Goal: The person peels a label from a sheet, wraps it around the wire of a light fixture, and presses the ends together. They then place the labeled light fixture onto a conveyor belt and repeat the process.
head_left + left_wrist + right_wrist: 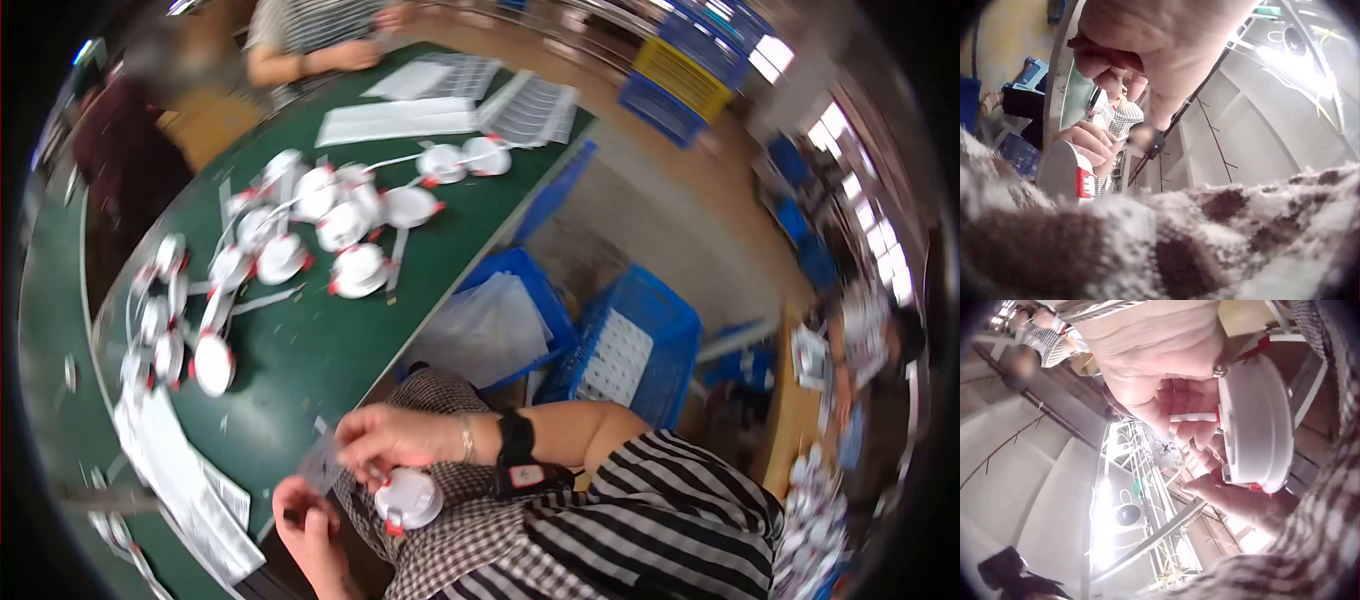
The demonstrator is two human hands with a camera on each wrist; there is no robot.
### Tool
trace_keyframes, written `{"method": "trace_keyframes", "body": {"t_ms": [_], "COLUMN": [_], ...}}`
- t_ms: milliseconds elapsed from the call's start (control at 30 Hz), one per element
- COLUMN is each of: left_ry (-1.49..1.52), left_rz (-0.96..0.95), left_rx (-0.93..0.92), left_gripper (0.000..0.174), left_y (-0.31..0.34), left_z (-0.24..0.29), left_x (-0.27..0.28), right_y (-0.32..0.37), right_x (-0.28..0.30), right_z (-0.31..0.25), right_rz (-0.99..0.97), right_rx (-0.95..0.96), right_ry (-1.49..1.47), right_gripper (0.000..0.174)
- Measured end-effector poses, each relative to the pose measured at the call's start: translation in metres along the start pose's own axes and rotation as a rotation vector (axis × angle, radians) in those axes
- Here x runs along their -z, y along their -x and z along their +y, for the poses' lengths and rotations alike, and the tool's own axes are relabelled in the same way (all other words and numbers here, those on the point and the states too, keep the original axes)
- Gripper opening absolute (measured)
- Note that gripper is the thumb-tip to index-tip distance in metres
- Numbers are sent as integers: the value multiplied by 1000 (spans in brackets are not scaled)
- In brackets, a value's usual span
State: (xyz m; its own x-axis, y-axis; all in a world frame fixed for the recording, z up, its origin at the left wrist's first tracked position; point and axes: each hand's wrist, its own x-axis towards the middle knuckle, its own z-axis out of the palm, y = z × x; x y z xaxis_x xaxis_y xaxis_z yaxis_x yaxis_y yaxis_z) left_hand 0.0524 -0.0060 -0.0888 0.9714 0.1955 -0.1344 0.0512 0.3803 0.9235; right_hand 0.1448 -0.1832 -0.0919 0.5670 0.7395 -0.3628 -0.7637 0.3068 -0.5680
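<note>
We see one round white light [408,500] on the checked cloth [455,545] over our lap; it has red clips and sits right by our right hand [400,437]. Our right hand is bent closed and pinches a white strip [1194,417] that goes to the light; our left hand [312,530] is just beside it with bent fingers, and we cannot tell what it grips. A clear slip [322,462] with dark marks sits between our two hands, near the fingertips; we cannot tell which hand has hold of it.

We think the step in hand is fine finger work on this one light, with its strip and the slip; we cannot tell how far along it is. We judge that the next move calls for a soft pinch on the strip, with the slip held flat and the light steady on our lap; a hard tug could tip the light or pull the strip.

More white lights [215,365] lie in a messy bunch on the green table [270,400]; white papers [175,480] lie near its edge, and a blue basket [675,330] is on the floor.
</note>
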Motion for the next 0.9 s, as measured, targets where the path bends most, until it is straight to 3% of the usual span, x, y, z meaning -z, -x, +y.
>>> {"method": "trace_keyframes", "body": {"t_ms": [33,67,100,167,200,367,500,600,633,833,900], "left_ry": [-60,-118,-174,-255,-291,-336,-462,-490,-502,-656,-607], "left_rz": [-58,16,48,85,117,221,102,181,85,51,-139], "left_rx": [-54,-102,76,154,157,147,77,90,73,-1,28], "left_gripper": [34,36,27,19,12,10,13,14,14,15,17], "left_y": [-2,-3,0,-3,-4,-7,1,12,16,28,23], "left_z": [-13,-21,-1,7,9,11,22,24,26,12,7], "left_x": [8,4,-9,-27,-36,-63,-84,-113,-119,-141,-135], "right_y": [3,10,14,14,17,25,33,38,50,95,107], "right_x": [1,3,4,12,11,15,19,31,32,51,54], "right_z": [4,3,3,10,10,7,9,16,14,7,8], "right_rz": [-11,-1,7,-1,23,21,40,14,19,20,24], "right_rx": [40,72,91,168,185,249,360,419,423,493,521], "right_ry": [7,62,118,134,157,257,287,238,229,247,243], "right_gripper": [15,16,17,17,17,17,18,17,17,17,17]}}
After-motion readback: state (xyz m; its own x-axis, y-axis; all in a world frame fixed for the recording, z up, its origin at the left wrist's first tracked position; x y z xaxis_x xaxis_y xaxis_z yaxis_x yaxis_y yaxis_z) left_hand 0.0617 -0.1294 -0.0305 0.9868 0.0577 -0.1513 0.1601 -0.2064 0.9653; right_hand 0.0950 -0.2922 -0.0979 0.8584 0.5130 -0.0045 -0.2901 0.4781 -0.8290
